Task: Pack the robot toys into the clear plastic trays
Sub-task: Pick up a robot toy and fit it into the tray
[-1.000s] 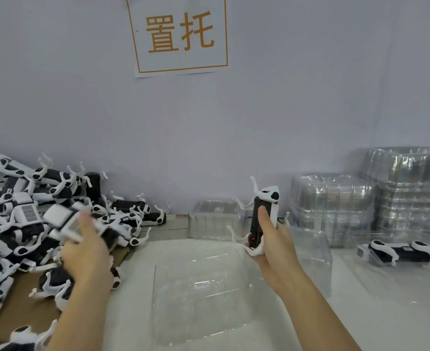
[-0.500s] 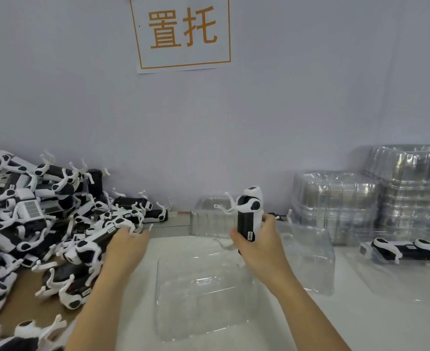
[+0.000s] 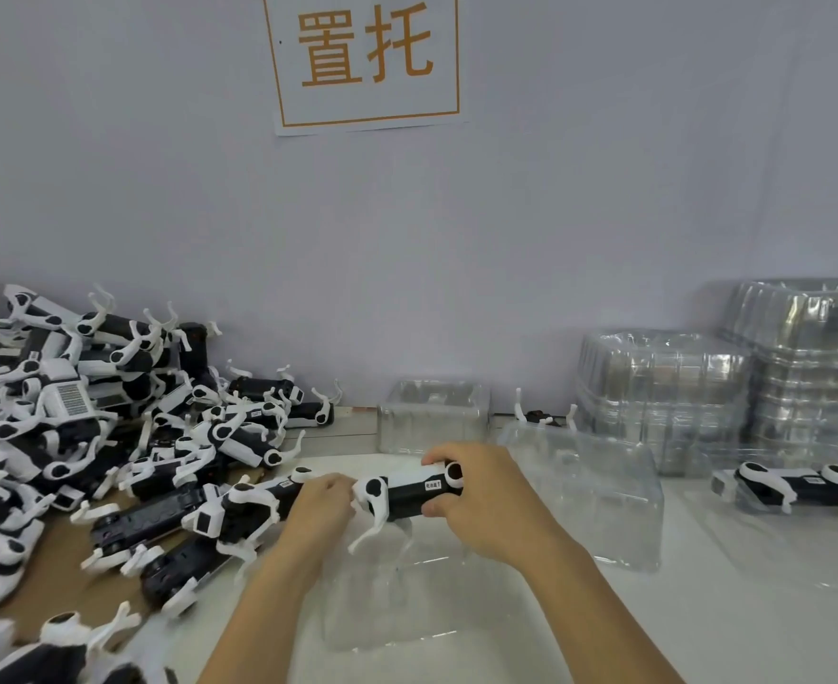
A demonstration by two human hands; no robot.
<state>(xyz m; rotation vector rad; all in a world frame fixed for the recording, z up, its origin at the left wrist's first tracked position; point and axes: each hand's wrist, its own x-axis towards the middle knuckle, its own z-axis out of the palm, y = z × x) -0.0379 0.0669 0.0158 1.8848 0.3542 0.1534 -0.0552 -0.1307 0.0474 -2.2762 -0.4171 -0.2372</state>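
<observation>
Right hand (image 3: 481, 501): curled round a black-and-white robot toy (image 3: 409, 491), fingers over the top near its white end cap, thumb under the body; toy held level above the tray in front.
Left hand (image 3: 323, 501): fingers bent onto the other end of the same toy, at the white leg joint; exact grip hidden behind the knuckles.
Near tray (image 3: 387, 614): clear plastic tray on the white table (image 3: 752, 609), just below the held toy, between the two forearms.
Toy pile (image 3: 111, 436): many more black-and-white robot toys heaped to the left on brown cardboard (image 3: 52, 580), legs sticking out at all angles.
Upturned tray (image 3: 599, 491): clear, just right of the right hand.
Packed toy (image 3: 796, 488): lying flat in a clear tray at far right.
Small clear tray (image 3: 431, 417): behind the hands, by the wall.
Tray stacks (image 3: 732, 387): two piles of clear trays against the wall, right side.
Wall sign (image 3: 365, 59): white sheet, orange border and characters.
</observation>
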